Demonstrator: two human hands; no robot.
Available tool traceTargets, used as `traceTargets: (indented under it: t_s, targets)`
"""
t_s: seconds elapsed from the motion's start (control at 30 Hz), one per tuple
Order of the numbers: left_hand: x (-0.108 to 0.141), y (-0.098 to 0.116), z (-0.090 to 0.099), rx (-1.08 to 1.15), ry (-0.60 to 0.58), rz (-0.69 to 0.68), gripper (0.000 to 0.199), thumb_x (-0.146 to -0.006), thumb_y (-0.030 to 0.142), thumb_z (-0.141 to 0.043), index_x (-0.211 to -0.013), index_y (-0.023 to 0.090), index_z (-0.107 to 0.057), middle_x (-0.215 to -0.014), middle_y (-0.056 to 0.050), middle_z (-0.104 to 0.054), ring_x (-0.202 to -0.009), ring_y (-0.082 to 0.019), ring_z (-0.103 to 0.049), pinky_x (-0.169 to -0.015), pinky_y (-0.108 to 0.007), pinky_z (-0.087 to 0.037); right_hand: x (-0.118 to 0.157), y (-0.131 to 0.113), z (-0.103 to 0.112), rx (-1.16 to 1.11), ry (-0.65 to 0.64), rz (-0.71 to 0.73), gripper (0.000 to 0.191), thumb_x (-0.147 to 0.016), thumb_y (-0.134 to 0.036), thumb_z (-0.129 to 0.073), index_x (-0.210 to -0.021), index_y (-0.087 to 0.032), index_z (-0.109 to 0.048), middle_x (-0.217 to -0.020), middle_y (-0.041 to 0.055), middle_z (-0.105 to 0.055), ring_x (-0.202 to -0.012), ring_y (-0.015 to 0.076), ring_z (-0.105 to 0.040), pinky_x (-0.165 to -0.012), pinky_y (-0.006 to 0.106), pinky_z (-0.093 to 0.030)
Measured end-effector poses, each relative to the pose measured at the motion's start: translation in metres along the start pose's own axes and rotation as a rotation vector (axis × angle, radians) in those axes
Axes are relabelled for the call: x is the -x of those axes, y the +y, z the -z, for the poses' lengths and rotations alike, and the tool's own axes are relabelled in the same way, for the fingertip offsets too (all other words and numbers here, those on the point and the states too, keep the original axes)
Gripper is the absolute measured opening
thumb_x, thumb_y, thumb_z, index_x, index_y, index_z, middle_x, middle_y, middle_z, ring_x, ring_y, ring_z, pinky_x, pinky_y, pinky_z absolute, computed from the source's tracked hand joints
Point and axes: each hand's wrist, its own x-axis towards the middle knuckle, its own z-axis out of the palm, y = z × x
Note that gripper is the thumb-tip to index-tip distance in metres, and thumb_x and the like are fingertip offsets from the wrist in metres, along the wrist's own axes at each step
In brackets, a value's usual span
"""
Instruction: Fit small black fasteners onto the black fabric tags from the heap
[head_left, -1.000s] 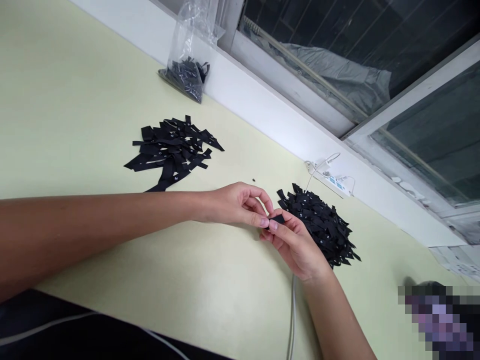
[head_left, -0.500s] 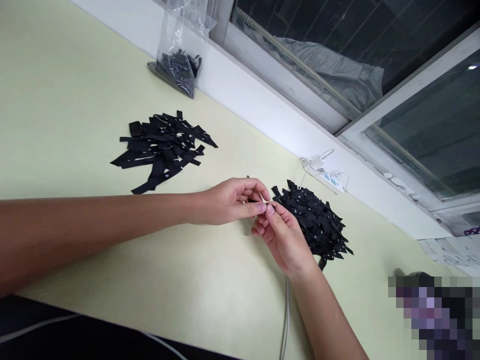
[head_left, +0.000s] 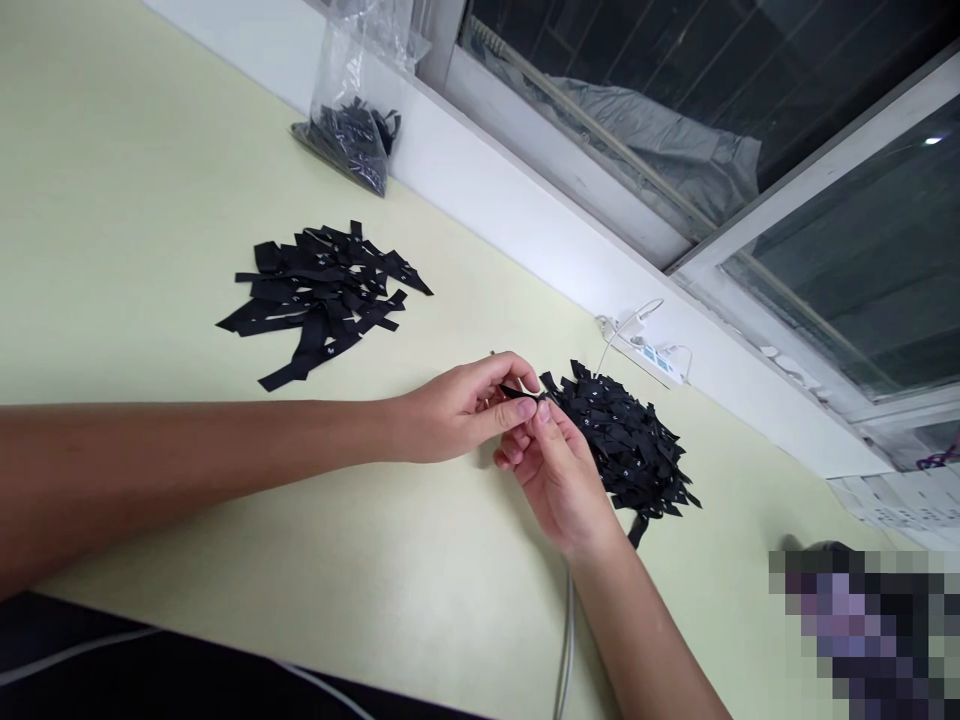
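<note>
Near the middle of the view my left hand and my right hand meet, their thumbs and fingertips pinching a small black strip between them. Part of that strip is hidden by the fingers. Just beyond my right hand lies a dense heap of black fabric strips with small white marks. To the left, past my left forearm, a looser, flatter pile of similar black strips is spread on the pale green table.
A clear plastic bag with black strips stands by the white wall ledge. A power strip with plugged cables sits at the ledge. Under my right forearm a grey cable runs. A pixelated patch covers the lower right.
More of the black strip shows between my fingers, and my fingertips have shifted slightly. The whole view has drifted a little.
</note>
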Motion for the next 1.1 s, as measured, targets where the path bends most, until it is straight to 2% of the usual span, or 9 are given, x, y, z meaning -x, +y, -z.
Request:
traceTargets:
  t_s: [0.23,0.37,0.5,0.57,0.7,0.8,0.9,1.0,1.1]
  targets:
    - [-0.003,-0.002,0.007,-0.08,0.038,0.012,0.014,-0.101,0.033,-0.056,-0.103,0.02,-0.053,-0.088,0.0,-0.064,-0.072,-0.01,-0.061,-0.065,-0.026,-0.048,-0.001,-0.007,0.007,0.026,0.134,0.042,0.024,-0.082,-0.043,-0.082,-0.084,-0.022,-0.069,-0.075,-0.003,-0.061,-0.065,0.0101,-0.057,-0.06,0.022,-0.051]
    - [-0.003,-0.008,0.01,-0.163,0.05,0.121,0.023,-0.1,0.041,-0.057,-0.113,0.023,-0.052,-0.092,0.0,-0.063,-0.073,-0.012,-0.06,-0.065,-0.027,-0.047,-0.006,-0.011,0.017,0.169,0.249,0.083,0.03,-0.076,-0.046,-0.085,-0.082,-0.022,-0.067,-0.07,-0.0039,-0.06,-0.058,0.0095,-0.053,-0.053,0.023,-0.049]
    - [-0.001,-0.007,0.013,-0.271,0.093,0.268,0.04,-0.097,0.049,-0.059,-0.128,0.026,-0.048,-0.127,-0.01,-0.062,-0.086,-0.017,-0.067,-0.068,-0.032,-0.052,-0.008,-0.03,0.054,0.561,0.529,0.181,0.035,-0.074,-0.052,-0.081,-0.08,-0.021,-0.067,-0.053,-0.0088,-0.046,-0.041,0.0086,-0.041,-0.04,0.023,-0.038]
    - [0.0,-0.005,0.015,-0.306,0.087,0.291,0.043,-0.096,0.05,-0.058,-0.131,0.027,-0.048,-0.132,-0.011,-0.06,-0.089,-0.018,-0.068,-0.07,-0.033,-0.053,-0.007,-0.044,0.079,0.845,0.69,0.111,0.036,-0.075,-0.054,-0.077,-0.076,-0.02,-0.066,-0.05,-0.0068,-0.049,-0.038,0.0122,-0.048,-0.04,0.026,-0.036]
    - [0.0,-0.003,0.02,-0.403,0.121,0.236,0.04,-0.096,0.05,-0.057,-0.128,0.025,-0.053,-0.121,-0.009,-0.065,-0.101,-0.022,-0.065,-0.08,-0.036,-0.053,-0.001,-0.069,0.125,1.159,1.017,-0.003,0.032,-0.072,-0.051,-0.075,-0.073,-0.019,-0.07,-0.047,-0.0016,-0.055,-0.043,0.0235,-0.061,-0.05,0.035,-0.045]
    - [-0.002,-0.002,0.023,-0.505,0.158,0.174,0.03,-0.096,0.045,-0.058,-0.116,0.023,-0.06,-0.106,-0.006,-0.066,-0.096,-0.019,-0.062,-0.08,-0.034,-0.051,0.004,-0.08,0.153,1.208,1.096,-0.079,0.036,-0.072,-0.05,-0.073,-0.09,-0.019,-0.077,-0.055,0.0017,-0.063,-0.044,0.0261,-0.062,-0.055,0.04,-0.048]
    - [-0.003,0.0,0.026,-0.569,0.177,0.135,0.02,-0.095,0.035,-0.056,-0.108,0.021,-0.062,-0.097,-0.004,-0.065,-0.081,-0.016,-0.059,-0.072,-0.03,-0.048,0.006,-0.083,0.172,1.243,1.192,0.001,0.037,-0.072,-0.048,-0.071,-0.09,-0.017,-0.077,-0.064,0.0048,-0.067,-0.048,0.0244,-0.059,-0.06,0.042,-0.048]
    - [-0.002,0.002,0.031,-0.685,0.131,0.088,0.014,-0.091,0.022,-0.053,-0.101,0.019,-0.064,-0.094,-0.004,-0.066,-0.077,-0.015,-0.058,-0.07,-0.029,-0.046,0.004,-0.077,0.171,1.277,1.25,0.191,0.031,-0.074,-0.045,-0.066,-0.087,-0.019,-0.075,-0.072,0.0056,-0.069,-0.06,0.0241,-0.059,-0.066,0.041,-0.047]
    - [-0.005,0.005,0.047,-0.899,0.025,0.035,0.025,-0.087,0.013,-0.049,-0.105,0.019,-0.065,-0.106,-0.005,-0.067,-0.09,-0.018,-0.062,-0.077,-0.031,-0.047,-0.001,-0.062,0.149,1.232,1.191,0.292,0.025,-0.075,-0.039,-0.063,-0.089,-0.022,-0.074,-0.077,0.0022,-0.069,-0.065,0.0218,-0.059,-0.068,0.038,-0.046]
